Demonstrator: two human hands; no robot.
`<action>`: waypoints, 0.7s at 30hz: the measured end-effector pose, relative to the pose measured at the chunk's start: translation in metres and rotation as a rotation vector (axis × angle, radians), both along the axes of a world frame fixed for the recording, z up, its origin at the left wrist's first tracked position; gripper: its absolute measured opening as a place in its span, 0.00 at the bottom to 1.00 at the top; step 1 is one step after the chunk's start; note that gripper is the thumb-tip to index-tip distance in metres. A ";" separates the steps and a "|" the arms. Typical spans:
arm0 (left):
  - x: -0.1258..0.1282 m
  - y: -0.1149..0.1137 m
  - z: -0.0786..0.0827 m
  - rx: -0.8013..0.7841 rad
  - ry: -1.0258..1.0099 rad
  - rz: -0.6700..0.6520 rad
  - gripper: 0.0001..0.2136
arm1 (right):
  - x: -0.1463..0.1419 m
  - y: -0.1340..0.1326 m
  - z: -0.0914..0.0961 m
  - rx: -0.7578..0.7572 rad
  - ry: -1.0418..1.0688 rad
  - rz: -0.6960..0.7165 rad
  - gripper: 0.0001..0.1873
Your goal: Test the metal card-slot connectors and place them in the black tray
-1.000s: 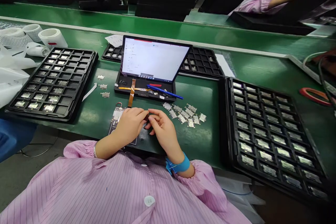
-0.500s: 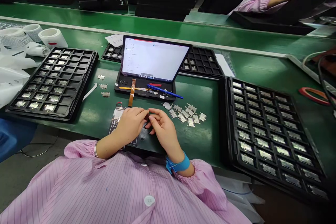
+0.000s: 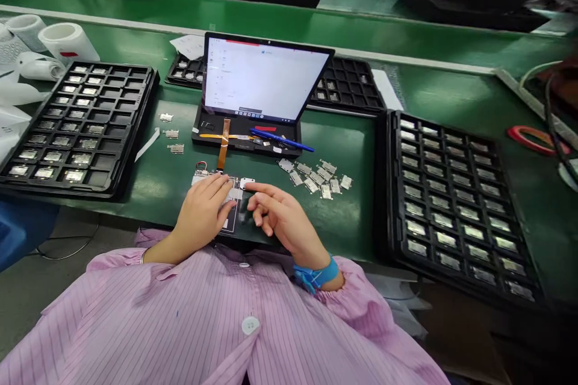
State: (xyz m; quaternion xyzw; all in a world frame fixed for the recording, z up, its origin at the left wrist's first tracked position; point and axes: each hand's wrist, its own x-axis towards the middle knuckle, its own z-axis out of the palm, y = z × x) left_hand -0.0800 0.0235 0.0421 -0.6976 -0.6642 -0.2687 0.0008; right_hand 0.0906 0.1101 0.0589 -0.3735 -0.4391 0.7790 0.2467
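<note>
the left hand [image 3: 201, 213] rests curled fingers on a small circuit board [image 3: 198, 178] on the table [image 3: 352, 222]; the right hand [image 3: 284, 221] hovers just beside, fingers loosely spread.

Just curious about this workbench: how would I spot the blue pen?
Find the open tablet in the middle of the green bench. On the black base below its screen lies a blue pen, slanting right, its tip poking past the edge. Nothing else on that base is blue.

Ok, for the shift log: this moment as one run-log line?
left hand: resting on circuit board | right hand: open, empty, nearest metal part
</note>
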 end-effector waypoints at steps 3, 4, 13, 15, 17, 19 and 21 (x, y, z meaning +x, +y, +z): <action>-0.001 0.000 -0.004 0.023 0.003 -0.008 0.15 | -0.004 -0.002 0.006 -0.133 0.056 0.071 0.20; -0.001 0.000 -0.005 0.028 0.003 -0.014 0.15 | -0.005 -0.002 0.006 -0.144 0.063 0.067 0.20; -0.002 0.002 -0.003 0.041 -0.029 0.007 0.16 | -0.012 0.004 -0.006 0.389 -0.169 0.011 0.19; -0.004 0.002 -0.002 0.025 -0.032 -0.001 0.16 | -0.015 0.005 -0.011 0.837 -0.400 -0.135 0.17; -0.004 0.001 -0.001 0.015 -0.025 -0.031 0.16 | -0.018 0.003 -0.013 1.153 -0.607 -0.123 0.16; -0.005 -0.003 -0.002 0.021 -0.016 -0.066 0.16 | -0.018 -0.002 -0.015 1.283 -0.752 -0.034 0.12; -0.010 -0.005 -0.007 0.043 -0.026 -0.074 0.18 | -0.017 -0.007 -0.017 1.363 -0.828 0.019 0.11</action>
